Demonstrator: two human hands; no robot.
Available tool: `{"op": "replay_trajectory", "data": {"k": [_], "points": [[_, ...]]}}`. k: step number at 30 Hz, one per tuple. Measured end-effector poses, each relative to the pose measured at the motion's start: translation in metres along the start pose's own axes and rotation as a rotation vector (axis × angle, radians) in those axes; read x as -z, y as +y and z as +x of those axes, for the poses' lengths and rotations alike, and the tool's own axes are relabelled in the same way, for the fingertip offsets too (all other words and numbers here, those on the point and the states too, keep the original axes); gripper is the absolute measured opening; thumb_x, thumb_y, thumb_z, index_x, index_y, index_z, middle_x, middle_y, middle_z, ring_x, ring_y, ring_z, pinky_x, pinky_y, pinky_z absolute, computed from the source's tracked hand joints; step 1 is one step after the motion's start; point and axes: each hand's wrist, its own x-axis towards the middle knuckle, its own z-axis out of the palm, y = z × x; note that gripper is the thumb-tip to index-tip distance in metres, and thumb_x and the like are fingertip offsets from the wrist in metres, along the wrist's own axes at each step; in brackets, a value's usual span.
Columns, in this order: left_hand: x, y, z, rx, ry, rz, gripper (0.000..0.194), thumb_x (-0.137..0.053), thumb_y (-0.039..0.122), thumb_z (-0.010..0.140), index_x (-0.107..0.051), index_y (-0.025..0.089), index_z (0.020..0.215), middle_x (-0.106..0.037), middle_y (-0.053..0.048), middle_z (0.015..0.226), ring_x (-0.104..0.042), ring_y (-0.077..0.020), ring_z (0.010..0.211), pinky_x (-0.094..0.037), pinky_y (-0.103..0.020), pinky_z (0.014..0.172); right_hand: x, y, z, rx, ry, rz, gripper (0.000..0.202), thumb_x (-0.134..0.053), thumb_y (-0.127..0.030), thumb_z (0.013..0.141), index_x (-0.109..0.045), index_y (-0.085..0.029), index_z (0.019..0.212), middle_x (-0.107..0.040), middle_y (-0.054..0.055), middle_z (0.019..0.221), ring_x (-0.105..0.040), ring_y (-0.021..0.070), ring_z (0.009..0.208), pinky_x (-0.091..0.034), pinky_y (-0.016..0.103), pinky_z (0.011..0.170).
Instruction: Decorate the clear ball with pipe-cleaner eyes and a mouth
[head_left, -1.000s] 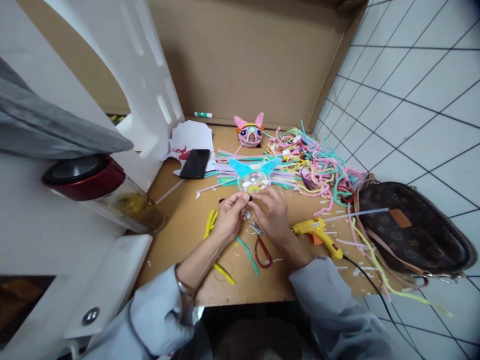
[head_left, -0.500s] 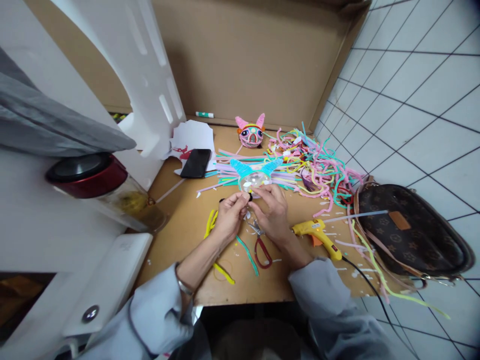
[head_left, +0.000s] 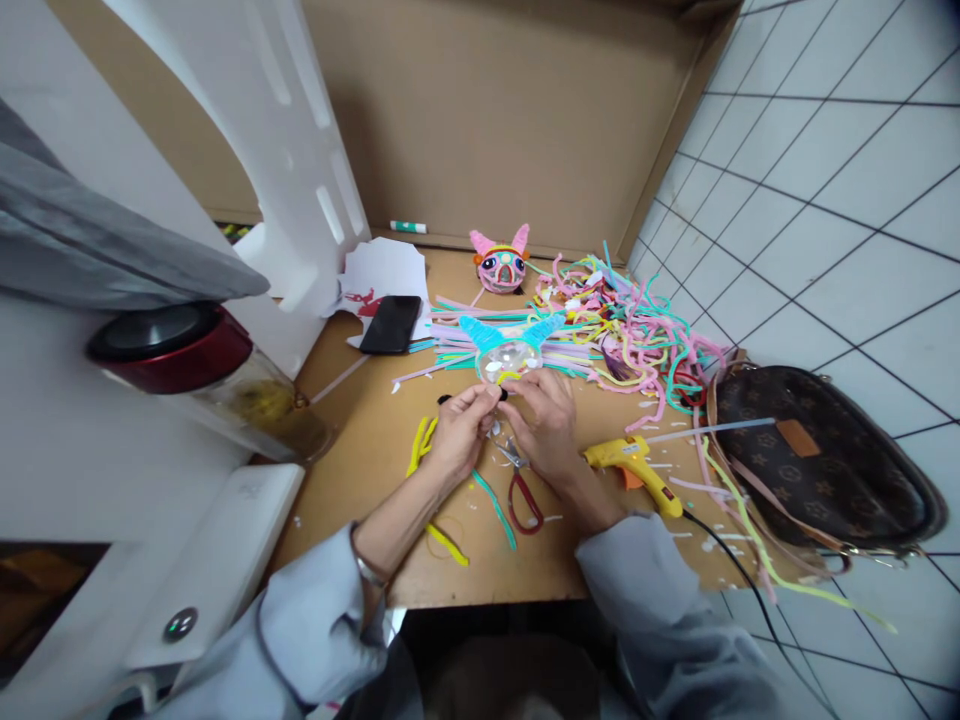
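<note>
My left hand point(head_left: 466, 430) is closed in a pinch on a black pipe cleaner point(head_left: 502, 394); one dark end pokes out past its fingers on the left. My right hand point(head_left: 549, 425) meets it fingertip to fingertip, pinching a short curved yellow pipe cleaner point(head_left: 510, 378). Whether the two pieces are joined is too small to tell. Just beyond the fingers lies a clear plastic form point(head_left: 508, 360) with a blue rim and two blue fuzzy ears. Under my hands are red-handled scissors point(head_left: 525, 500), a teal pipe cleaner point(head_left: 495, 510) and yellow pipe cleaners point(head_left: 448, 545).
A yellow glue gun point(head_left: 634, 460) lies right, its cord running off the front edge, near a brown bag point(head_left: 832, 450). Tangled pipe cleaners point(head_left: 637, 330) and a pink-eared figure point(head_left: 502, 265) sit at the back. Left are a phone point(head_left: 391, 325) and glass bottle point(head_left: 262, 395).
The yellow piece at my right fingertips now shows as a longer curved strip. Both hands keep almost the same place and pinch; the view has shifted very slightly.
</note>
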Motion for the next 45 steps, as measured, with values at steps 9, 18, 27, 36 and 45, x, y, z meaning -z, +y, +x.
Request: {"op": "replay_trajectory", "data": {"k": [9, 18, 27, 36, 45], "points": [[0.0005, 0.0029, -0.0001, 0.031, -0.023, -0.048, 0.04, -0.081, 0.045, 0.065, -0.055, 0.015, 0.062, -0.046, 0.005, 0.053, -0.037, -0.0045, 0.048, -0.03, -0.018, 0.048, -0.0034, 0.0052, -0.0006, 0.019, 0.051, 0.037, 0.016, -0.062, -0.029, 0.088, -0.069, -0.022, 0.101, -0.061, 0.006, 0.093, -0.057, 0.0217, 0.092, -0.045, 0.037, 0.083], [-0.0002, 0.003, 0.0005, 0.004, -0.026, -0.017, 0.042, -0.083, 0.046, 0.062, -0.056, 0.014, 0.064, -0.045, 0.006, 0.052, -0.034, -0.0037, 0.047, -0.028, -0.017, 0.047, -0.0022, 0.0022, 0.0009, 0.043, 0.075, 0.074, 0.015, -0.063, -0.024, 0.086, -0.067, -0.021, 0.1, -0.062, 0.006, 0.093, -0.059, 0.0209, 0.093, -0.046, 0.036, 0.082], [-0.001, 0.0018, -0.0009, -0.022, -0.027, 0.021, 0.039, -0.079, 0.047, 0.065, -0.057, 0.016, 0.07, -0.045, 0.006, 0.053, -0.036, -0.0052, 0.048, -0.027, -0.018, 0.049, -0.002, 0.0017, 0.0031, 0.067, 0.114, 0.125, 0.013, -0.064, -0.021, 0.084, -0.065, -0.022, 0.097, -0.062, 0.005, 0.09, -0.059, 0.0208, 0.091, -0.048, 0.036, 0.079], [0.0058, -0.0062, 0.0009, -0.173, -0.036, 0.235, 0.041, -0.064, 0.058, 0.079, -0.057, 0.018, 0.074, -0.044, 0.005, 0.055, -0.037, -0.0085, 0.05, -0.029, -0.022, 0.05, -0.0017, 0.0002, 0.0022, 0.1, 0.11, 0.117, 0.014, -0.063, -0.02, 0.084, -0.064, -0.022, 0.098, -0.062, 0.005, 0.092, -0.059, 0.0208, 0.092, -0.047, 0.036, 0.08], [0.0063, 0.0014, -0.0078, -0.433, 0.018, 0.585, 0.046, -0.048, 0.06, 0.09, -0.067, 0.019, 0.091, -0.055, -0.001, 0.071, -0.047, -0.0134, 0.061, -0.038, -0.026, 0.058, -0.0001, -0.0019, 0.0024, 0.073, 0.089, 0.137, 0.012, -0.064, -0.021, 0.084, -0.065, -0.023, 0.097, -0.061, 0.004, 0.091, -0.06, 0.0197, 0.09, -0.049, 0.034, 0.079]]}}
